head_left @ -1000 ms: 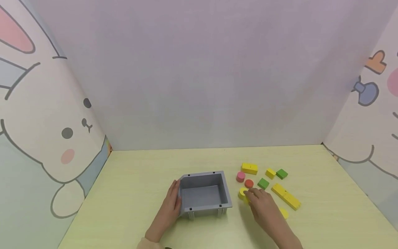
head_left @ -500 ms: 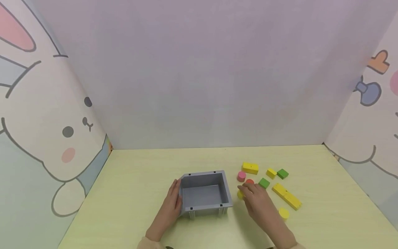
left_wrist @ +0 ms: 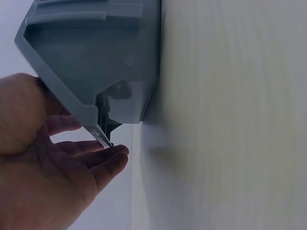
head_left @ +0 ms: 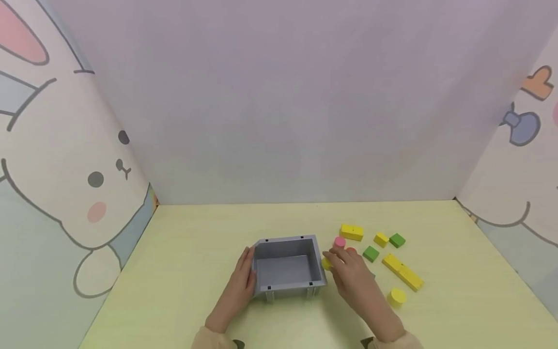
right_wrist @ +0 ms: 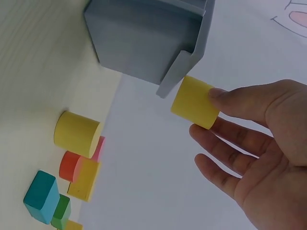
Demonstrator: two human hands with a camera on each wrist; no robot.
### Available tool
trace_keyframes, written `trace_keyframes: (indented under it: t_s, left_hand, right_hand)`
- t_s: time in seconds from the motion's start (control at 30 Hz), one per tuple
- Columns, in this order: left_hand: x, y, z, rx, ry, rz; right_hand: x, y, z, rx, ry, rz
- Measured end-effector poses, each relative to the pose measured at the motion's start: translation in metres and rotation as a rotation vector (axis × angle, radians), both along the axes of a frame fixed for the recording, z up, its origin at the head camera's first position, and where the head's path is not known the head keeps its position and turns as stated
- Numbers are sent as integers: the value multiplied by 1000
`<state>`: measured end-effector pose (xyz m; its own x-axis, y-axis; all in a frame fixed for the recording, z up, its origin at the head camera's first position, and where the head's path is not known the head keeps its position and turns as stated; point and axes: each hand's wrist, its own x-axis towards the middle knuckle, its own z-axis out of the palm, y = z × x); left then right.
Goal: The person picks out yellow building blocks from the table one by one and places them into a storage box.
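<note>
My right hand (head_left: 348, 271) pinches a yellow cylinder block (right_wrist: 194, 102) between thumb and fingers, close by the right rim of a grey plastic bin (head_left: 287, 292). In the right wrist view, the block stands just off the bin's corner lip, with two fingers spread below it. My left hand (head_left: 238, 278) rests against the left side of the bin. The left wrist view has its fingertips right at the bin's flared lip (left_wrist: 64, 93), fingers only slightly bent. The inside of the bin, seen in the head view, holds nothing.
Right of the bin lie a long yellow block (head_left: 403, 272), another yellow cylinder (head_left: 396, 297), green blocks (head_left: 371, 253), a yellow block (head_left: 351, 232), a pink cylinder (head_left: 339, 242) and a red piece (right_wrist: 70, 165). A teal block (right_wrist: 41, 196) is partly hidden behind the right hand.
My right hand has taken hold of the yellow cylinder among the blocks and carried it left and up to the bin's right rim. The left hand keeps its place on the bin.
</note>
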<state>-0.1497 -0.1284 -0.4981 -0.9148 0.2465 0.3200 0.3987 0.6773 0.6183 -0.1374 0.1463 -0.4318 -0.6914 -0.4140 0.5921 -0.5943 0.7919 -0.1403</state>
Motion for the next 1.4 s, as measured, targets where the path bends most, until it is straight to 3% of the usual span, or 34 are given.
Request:
trace_keyframes:
  t_s: [0.17,0.47,0.83,1.4]
  left_hand:
    - [-1,1,3,2,-18,-9]
    - [-3,1,4,-3,-31,1]
    - [-4,1,2,-3,12,-6]
    - [-1,0,2,-10,-3,-4]
  right_hand:
    - [-1,-5,2,-5,-1,8]
    - [0,-16,7,7,-96,-6]
    - [-3,-36,2,40,-149,65]
    - [-6,-46,-7,98,-244,102]
